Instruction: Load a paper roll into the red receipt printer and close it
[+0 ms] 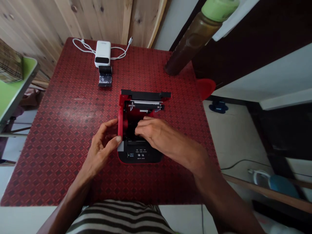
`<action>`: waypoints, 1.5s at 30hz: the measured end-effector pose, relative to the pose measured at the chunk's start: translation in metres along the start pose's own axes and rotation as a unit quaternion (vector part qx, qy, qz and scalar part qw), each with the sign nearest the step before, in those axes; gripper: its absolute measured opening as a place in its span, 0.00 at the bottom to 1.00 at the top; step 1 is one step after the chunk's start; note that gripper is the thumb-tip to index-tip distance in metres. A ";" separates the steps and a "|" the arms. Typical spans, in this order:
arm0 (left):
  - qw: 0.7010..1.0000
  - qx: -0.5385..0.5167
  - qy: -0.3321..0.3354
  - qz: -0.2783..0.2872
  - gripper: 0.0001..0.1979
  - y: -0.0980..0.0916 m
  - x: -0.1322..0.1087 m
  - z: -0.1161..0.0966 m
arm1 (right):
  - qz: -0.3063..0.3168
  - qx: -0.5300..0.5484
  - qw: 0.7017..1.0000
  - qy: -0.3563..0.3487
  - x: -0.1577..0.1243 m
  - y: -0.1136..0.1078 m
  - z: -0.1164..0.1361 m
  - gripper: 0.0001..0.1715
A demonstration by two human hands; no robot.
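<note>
Desk (pixel 60 136) with a red diamond-pattern cover fills mid-frame, with a wood-plank wall (pixel 97 16) behind it at the top. The edge of a green table (pixel 12 87) shows at far left and bare floor at right.

Red-and-black printer (pixel 140 152) sits dead centre on the desk. Its lid (pixel 145 95) is flipped up at the far end, the bay is open, and the roller bar is visible under the lid. The button panel faces the person.

Left hand (pixel 103 143) is at the printer's left wall: thumb pressed on the front-left corner, the other fingers loose and curved alongside, not wrapped round anything.

Right hand (pixel 156 131) is over the open bay with fingers curled down into it. Fingertips are hidden inside, so I can't tell whether they grip anything.

Upper left of centre, well apart from the printer: a white power bank (pixel 102 53) with a white cable (pixel 83 47) looped behind it. A small black block (pixel 105 76) sits just below it, touching or nearly so.

Upper right: a brown bottle (pixel 192 39) with a green cap (pixel 219 8), leaning in frame, base on the desk's far edge.

Striped shirt (pixel 117 217) at bottom centre.
</note>
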State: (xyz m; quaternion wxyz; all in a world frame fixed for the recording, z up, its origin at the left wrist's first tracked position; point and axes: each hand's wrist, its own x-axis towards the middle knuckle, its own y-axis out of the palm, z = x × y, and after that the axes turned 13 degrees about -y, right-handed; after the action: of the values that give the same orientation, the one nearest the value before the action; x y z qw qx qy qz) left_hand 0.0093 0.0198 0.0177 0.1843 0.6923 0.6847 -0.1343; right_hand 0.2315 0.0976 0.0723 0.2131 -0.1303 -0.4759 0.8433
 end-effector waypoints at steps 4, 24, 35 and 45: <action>1.000 0.005 -0.002 -0.003 0.31 -0.002 -0.001 -0.001 | -0.113 -0.007 0.993 -0.029 -0.015 0.004 0.000 0.18; 0.968 0.124 0.205 -0.079 0.15 0.010 0.030 -0.057 | -0.353 -0.247 0.902 0.008 -0.047 0.053 0.062 0.11; 1.000 -0.029 0.003 0.000 0.32 0.010 0.004 -0.009 | -0.352 -0.220 0.909 0.032 -0.045 0.061 0.059 0.11; 0.999 -0.035 -0.007 -0.003 0.30 0.015 0.000 -0.012 | -0.362 -0.196 0.910 0.051 -0.040 0.061 0.065 0.10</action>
State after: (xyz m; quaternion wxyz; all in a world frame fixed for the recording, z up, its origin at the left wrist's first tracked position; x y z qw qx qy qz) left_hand 0.0231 0.0258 0.0296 0.2134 0.6819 0.6900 -0.1157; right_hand 0.2252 0.0022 0.0538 0.4977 -0.0308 -0.6348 0.5902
